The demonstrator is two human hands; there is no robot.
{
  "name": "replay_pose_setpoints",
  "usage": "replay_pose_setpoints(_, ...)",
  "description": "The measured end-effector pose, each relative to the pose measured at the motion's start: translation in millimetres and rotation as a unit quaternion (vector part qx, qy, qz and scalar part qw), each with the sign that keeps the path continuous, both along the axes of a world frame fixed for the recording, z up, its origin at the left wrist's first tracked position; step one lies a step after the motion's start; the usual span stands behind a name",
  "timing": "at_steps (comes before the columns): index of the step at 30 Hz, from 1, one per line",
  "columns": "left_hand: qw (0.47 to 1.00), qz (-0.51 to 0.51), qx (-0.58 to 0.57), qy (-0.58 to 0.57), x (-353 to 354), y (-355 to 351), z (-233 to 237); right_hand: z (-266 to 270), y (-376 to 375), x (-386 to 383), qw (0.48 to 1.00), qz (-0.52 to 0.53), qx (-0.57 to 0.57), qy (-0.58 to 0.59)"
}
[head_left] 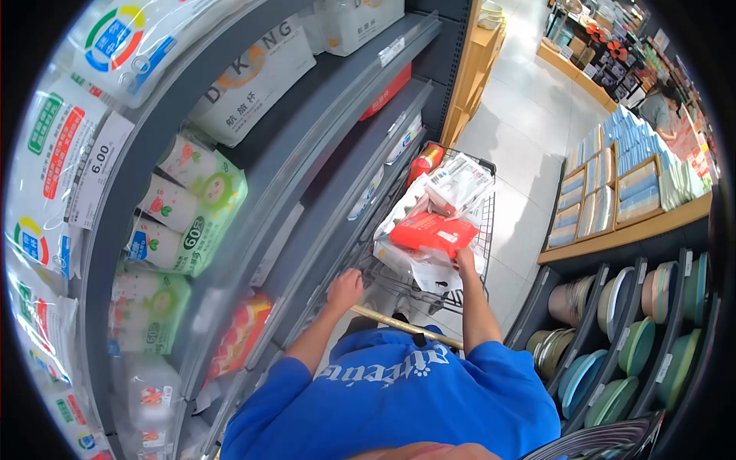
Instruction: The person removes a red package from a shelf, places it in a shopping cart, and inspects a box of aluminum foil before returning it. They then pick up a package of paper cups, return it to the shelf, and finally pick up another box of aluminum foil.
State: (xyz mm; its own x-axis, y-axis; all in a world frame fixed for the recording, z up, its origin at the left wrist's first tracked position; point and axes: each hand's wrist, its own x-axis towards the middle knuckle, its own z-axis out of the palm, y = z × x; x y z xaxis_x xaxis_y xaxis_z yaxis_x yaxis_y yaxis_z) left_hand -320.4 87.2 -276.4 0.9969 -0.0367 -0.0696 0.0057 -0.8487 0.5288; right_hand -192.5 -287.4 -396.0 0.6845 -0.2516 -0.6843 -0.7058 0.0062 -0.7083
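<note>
A red plastic-wrapped package point(433, 232) lies on top of the goods in a wire shopping cart point(487, 264). My right hand point(464, 261) is closed on the near right corner of this package. Beneath and behind it are white plastic packs point(460, 184). My left hand point(345, 288) is curled into a fist beside the cart's near left side, close to the shelf. What its fingers hold, if anything, is hidden. A tan bar point(406, 325) crosses in front of my blue shirt, below both hands.
Shelves point(337, 126) on the left hold bagged paper cups point(188, 203) and white packs point(253, 84). Bowls point(583, 381) and folded towels point(636, 161) fill the right-hand display. A tiled aisle point(521, 107) runs ahead. Another person point(658, 107) stands at the far right.
</note>
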Motion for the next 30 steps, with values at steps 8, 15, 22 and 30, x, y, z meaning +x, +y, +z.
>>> replay_pose_setpoints(8, 0.991, -0.004, -0.048, -0.126, 48.7, -55.5, 52.9, 222.7, 89.5, -39.9, 0.963, 0.077, 0.151, -0.21)
replay_pose_setpoints(15, 0.954, 0.018, -0.206, -0.216, 100.4, -82.9, 109.4, 299.3, 70.5, -60.8, 0.87, 0.277, 0.108, -0.393)
replay_pose_setpoints(22, 0.832, 0.14, -0.524, -0.114, 133.8, -44.2, 130.9, 204.3, -19.2, -126.2, 0.704, 0.585, -0.342, -0.215)
replay_pose_setpoints(30, 0.899, 0.086, -0.094, -0.418, 166.7, -13.4, 114.0, 98.2, -72.8, -197.0, 0.855, 0.492, -0.161, -0.027)
